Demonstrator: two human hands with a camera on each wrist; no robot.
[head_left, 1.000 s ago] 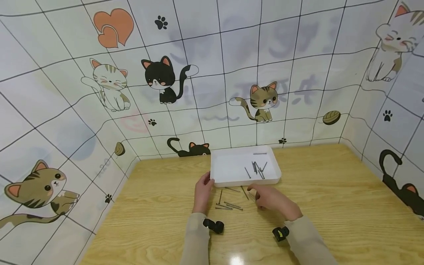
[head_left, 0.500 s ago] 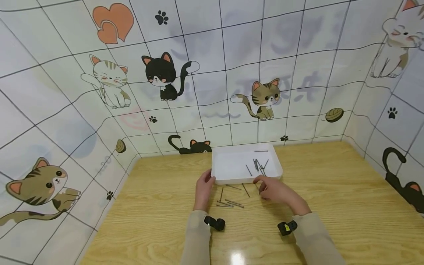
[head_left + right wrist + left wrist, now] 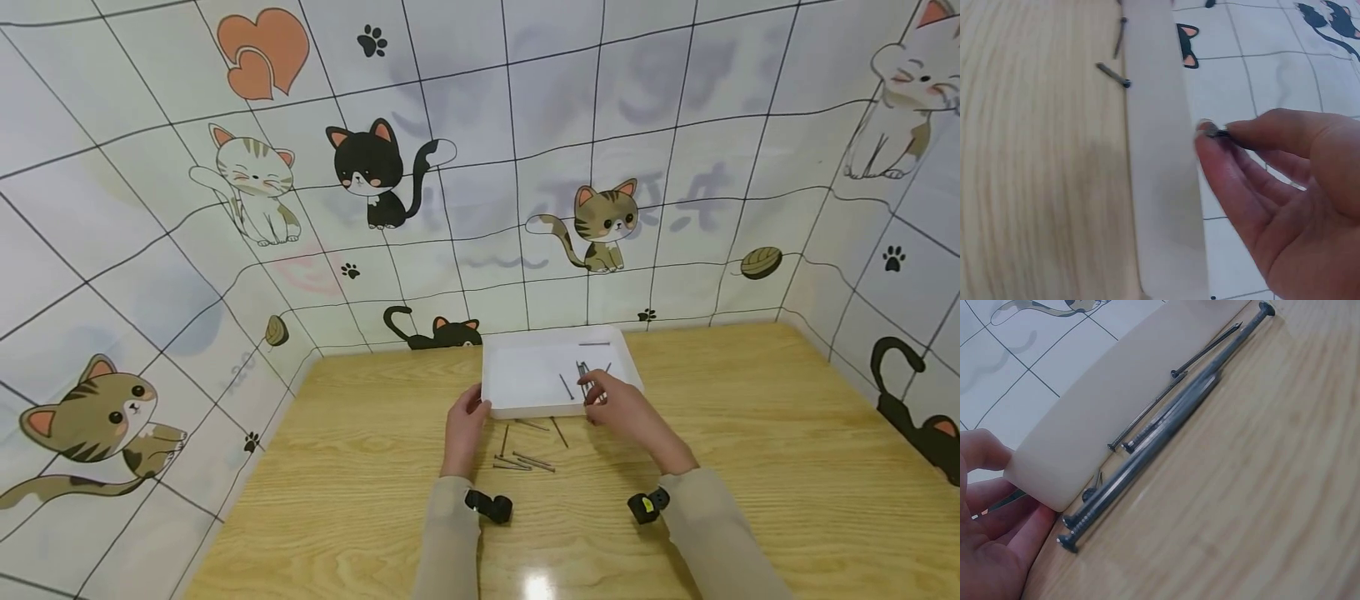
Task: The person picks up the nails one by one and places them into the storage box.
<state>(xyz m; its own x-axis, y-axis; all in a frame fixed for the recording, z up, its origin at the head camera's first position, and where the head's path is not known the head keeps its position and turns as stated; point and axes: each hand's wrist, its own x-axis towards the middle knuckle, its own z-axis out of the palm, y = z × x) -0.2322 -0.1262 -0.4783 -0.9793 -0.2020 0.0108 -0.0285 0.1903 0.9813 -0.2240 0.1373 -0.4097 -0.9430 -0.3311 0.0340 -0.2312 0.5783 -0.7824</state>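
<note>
A shallow white tray (image 3: 534, 412) stands on the table, and my left hand (image 3: 463, 429) holds its near left corner. In the left wrist view the thumb lies at the rim while the fingers (image 3: 1025, 540) sit at the corner's lower edge. My right hand (image 3: 628, 417) is above the tray's front wall at the right. Between thumb and fingertips it pinches a nail (image 3: 1215, 131), its head end showing. Inside the tray lie several nails (image 3: 567, 387), some partly covered by the right hand. More loose nails (image 3: 1141, 464) lie on the table in front of the tray.
The wooden table (image 3: 360, 500) reaches back to a cloth wall (image 3: 480, 242) printed with cats and grid lines, and similar cloth closes both sides. The tray's far edge sits close to the back wall. Each wrist wears a small black camera (image 3: 489, 506).
My right hand has risen from the table in front of the tray to over its front wall, bringing a nail along. The left hand keeps its place at the corner.
</note>
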